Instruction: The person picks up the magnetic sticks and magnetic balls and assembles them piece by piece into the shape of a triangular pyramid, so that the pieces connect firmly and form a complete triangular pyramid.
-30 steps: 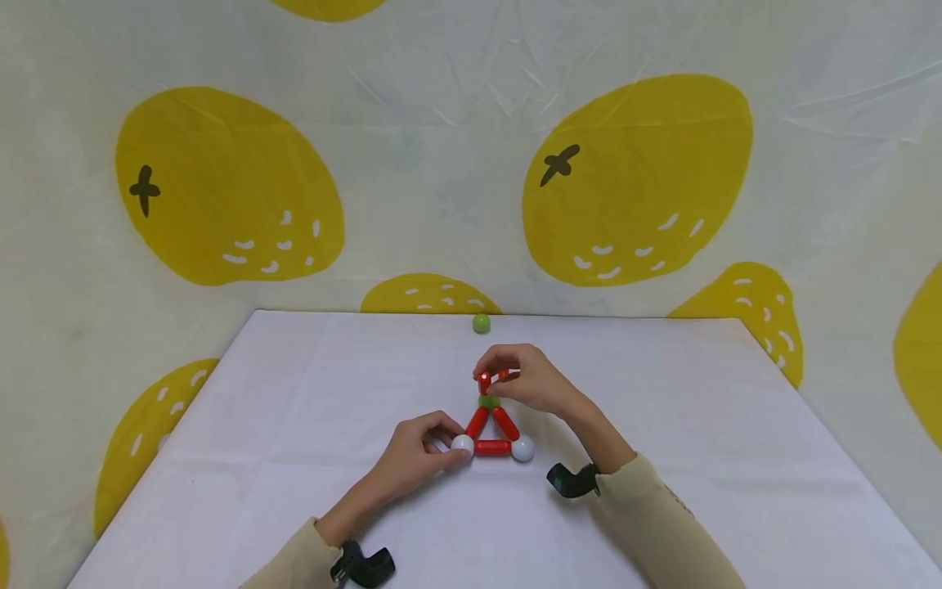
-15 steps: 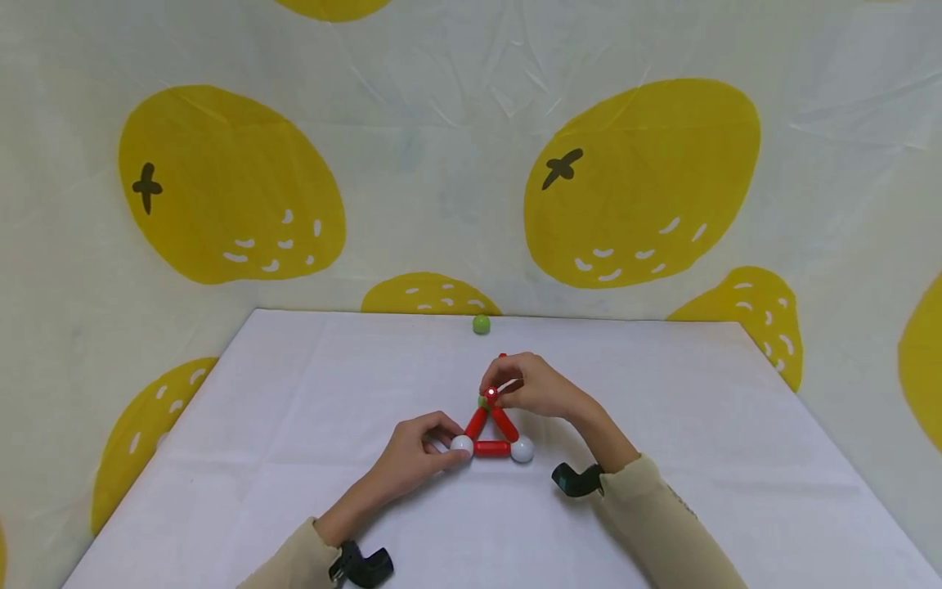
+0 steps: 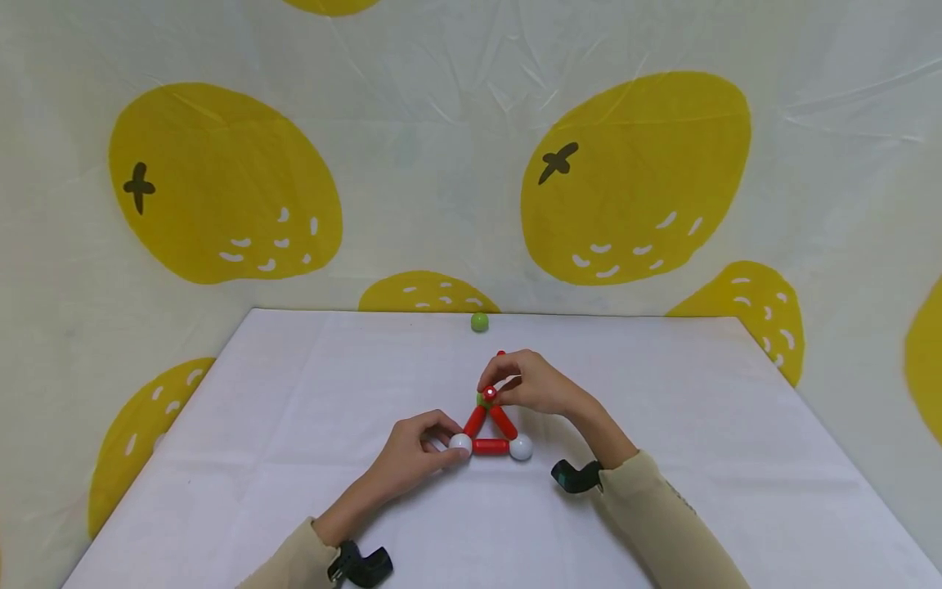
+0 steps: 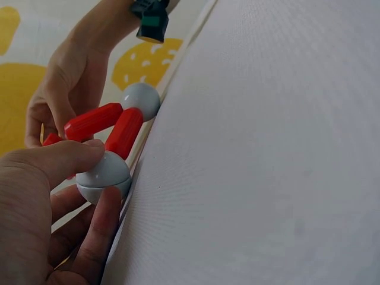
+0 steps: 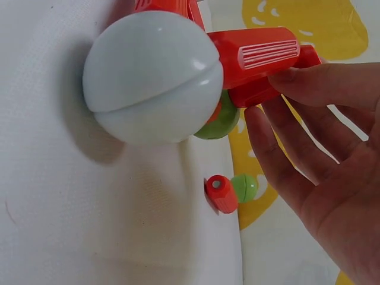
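In the head view, three red magnetic rods form a triangle flat on the table, the bottom rod (image 3: 491, 447) being nearest me. White balls sit at its left corner (image 3: 459, 442) and right corner (image 3: 520, 447). A green ball (image 3: 482, 400), partly covered, is at the far corner. My left hand (image 3: 405, 451) pinches the left white ball between thumb and fingers. My right hand (image 3: 536, 383) pinches another red rod (image 5: 255, 92) at the green ball, its end facing the head camera. Whether that rod touches the ball is unclear.
A loose green ball (image 3: 480, 322) lies near the table's far edge. Another red rod (image 5: 222, 194) lies beyond the right hand, mostly hidden in the head view. A patterned cloth (image 3: 441, 164) hangs behind the white tabletop (image 3: 257, 425).
My right hand has moved slightly right and down with its red rod, which has tipped from upright to end-on. The loose rod's tip now shows above that hand. My left hand stays put.
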Motion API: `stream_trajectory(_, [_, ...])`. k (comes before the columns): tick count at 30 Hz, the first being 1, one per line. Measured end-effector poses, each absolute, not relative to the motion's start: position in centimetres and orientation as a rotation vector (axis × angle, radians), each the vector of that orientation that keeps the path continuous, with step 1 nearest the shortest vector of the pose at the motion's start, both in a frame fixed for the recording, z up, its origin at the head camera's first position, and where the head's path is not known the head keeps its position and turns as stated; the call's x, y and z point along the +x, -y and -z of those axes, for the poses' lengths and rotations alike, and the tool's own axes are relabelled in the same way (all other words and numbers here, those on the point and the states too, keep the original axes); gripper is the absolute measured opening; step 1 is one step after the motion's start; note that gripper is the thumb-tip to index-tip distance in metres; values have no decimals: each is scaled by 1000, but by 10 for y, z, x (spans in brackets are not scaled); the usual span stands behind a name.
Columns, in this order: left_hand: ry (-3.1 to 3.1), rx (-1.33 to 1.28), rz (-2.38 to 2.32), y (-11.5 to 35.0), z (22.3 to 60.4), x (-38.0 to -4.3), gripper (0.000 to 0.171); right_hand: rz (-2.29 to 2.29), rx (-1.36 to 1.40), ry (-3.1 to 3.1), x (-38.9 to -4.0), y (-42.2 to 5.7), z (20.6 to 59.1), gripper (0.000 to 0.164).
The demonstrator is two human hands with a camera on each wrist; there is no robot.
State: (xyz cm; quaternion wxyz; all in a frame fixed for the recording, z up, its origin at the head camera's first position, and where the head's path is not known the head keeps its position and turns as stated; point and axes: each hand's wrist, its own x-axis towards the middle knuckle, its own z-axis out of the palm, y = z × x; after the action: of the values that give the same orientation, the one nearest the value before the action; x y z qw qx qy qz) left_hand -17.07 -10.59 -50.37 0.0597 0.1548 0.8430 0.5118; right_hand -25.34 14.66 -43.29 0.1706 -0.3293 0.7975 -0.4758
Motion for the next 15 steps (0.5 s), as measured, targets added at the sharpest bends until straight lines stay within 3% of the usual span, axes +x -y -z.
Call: stream_trajectory(15, [-2548,455,-1549,106,503,-171,24,1367,-923,-2258,-255,-146,434,20])
